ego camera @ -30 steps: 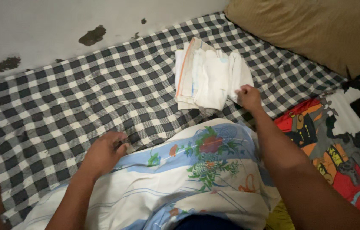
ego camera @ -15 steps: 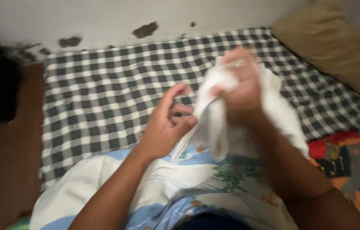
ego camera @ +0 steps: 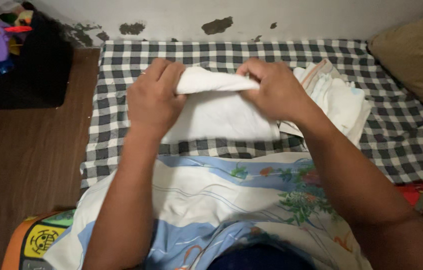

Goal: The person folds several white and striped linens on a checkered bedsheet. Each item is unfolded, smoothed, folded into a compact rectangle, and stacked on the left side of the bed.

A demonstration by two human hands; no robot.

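Left hand (ego camera: 154, 97), right hand (ego camera: 271, 90) grip white cloth (ego camera: 219, 115).

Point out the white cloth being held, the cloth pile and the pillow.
white cloth (ego camera: 221, 117), head view, flat middle below the hands.
cloth pile (ego camera: 341, 97), head view, top white piece.
pillow (ego camera: 419, 60), head view, tan face.

The cloth (ego camera: 221, 112) gripped by the left hand (ego camera: 154, 97) and the right hand (ego camera: 274, 90) is plain white, and the sheet (ego camera: 136, 65) beneath them is checked black, grey and white. Just right of the right hand the pile of cloths (ego camera: 339, 97) is white with an orange stripe and pale blue marks, and beyond it the pillow (ego camera: 416, 55) is olive brown. Under the forearms the fabric (ego camera: 221, 200) is cream and light blue with green, red and orange flowers.
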